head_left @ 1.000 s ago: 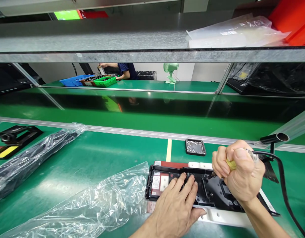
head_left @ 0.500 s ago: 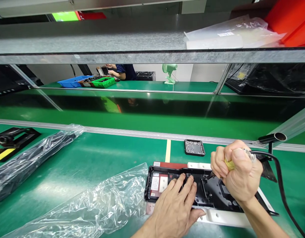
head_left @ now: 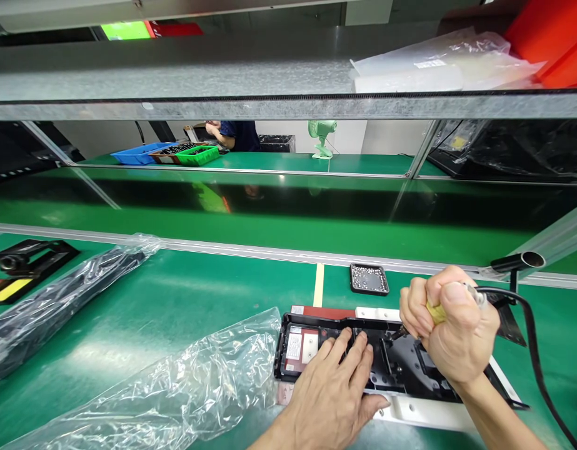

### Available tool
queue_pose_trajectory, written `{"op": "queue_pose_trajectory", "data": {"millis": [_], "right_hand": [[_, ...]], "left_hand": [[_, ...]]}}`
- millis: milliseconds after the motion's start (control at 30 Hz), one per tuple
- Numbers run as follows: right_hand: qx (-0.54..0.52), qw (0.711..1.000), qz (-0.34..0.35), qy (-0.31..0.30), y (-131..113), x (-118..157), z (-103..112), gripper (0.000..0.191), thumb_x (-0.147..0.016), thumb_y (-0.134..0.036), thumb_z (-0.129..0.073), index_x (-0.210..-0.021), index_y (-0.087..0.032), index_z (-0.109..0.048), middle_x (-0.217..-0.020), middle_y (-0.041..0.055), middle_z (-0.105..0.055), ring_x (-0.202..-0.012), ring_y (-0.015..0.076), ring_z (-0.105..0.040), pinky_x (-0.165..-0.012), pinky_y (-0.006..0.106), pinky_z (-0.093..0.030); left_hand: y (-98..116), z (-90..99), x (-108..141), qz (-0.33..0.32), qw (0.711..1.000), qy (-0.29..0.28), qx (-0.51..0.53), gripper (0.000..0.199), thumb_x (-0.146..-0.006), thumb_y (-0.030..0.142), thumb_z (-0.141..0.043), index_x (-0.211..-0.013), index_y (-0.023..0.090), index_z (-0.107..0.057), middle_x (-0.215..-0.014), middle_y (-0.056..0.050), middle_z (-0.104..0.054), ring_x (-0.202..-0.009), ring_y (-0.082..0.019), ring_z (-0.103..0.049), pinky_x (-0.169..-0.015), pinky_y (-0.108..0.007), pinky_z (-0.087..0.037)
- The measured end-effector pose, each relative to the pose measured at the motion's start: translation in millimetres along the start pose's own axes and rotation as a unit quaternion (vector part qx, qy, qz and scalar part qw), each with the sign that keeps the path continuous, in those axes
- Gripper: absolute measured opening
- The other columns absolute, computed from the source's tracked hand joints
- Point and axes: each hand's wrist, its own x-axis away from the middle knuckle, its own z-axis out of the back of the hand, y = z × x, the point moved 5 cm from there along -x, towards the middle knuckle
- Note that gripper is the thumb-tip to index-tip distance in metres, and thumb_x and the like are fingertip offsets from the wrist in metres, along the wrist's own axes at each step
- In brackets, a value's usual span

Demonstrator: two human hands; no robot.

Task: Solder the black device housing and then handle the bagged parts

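Driving a screw into the black housing, with most of the work not yet visible as done

Pressing flat on the black housing [head_left: 363, 359], the left hand [head_left: 337, 390] lies open with its fingers spread over the middle of the part, pinning it down. The right hand [head_left: 450, 328] is closed in a fist around the yellow-handled electric screwdriver [head_left: 433, 310], whose tip meets the housing at a point near the upper middle, just beside the left fingertips. A black cable [head_left: 534, 350] runs from the tool off to the right.

The housing rests on a white fixture [head_left: 424, 409] on the green bench [head_left: 175, 300], low and right of centre in the view. A small black tray of screws [head_left: 369, 279] sits just behind it, near the yellow line. An empty, crumpled plastic bag [head_left: 175, 387] lies touching the housing's left end, which suggests the part is already unwrapped and seated. Whether this screw is fully home cannot be told, and how many screws are in or left is hidden by the hands. A second bagged black part [head_left: 58, 300] lies well apart at the left, apparently unopened.
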Motion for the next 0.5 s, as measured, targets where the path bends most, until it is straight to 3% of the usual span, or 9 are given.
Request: {"op": "queue_pose_trajectory", "data": {"millis": [500], "right_hand": [[-0.005, 1.0, -0.001, -0.005, 1.0, 0.5, 0.3, 0.035, -0.098, -0.037, -0.059, -0.07, -0.022, -0.045, -0.048, -0.006, -0.039, -0.038, 0.0084, -0.033, -0.035, 0.02, -0.029]], "left_hand": [[-0.2, 4.5, -1.9, 0.005, 1.0, 0.005, -0.001, 0.059, -0.105, 0.06, -0.041, -0.14, 0.017, -0.06, -0.152, 0.0, -0.055, -0.137, -0.026, -0.054, -0.1, -0.038, -0.054]]}}
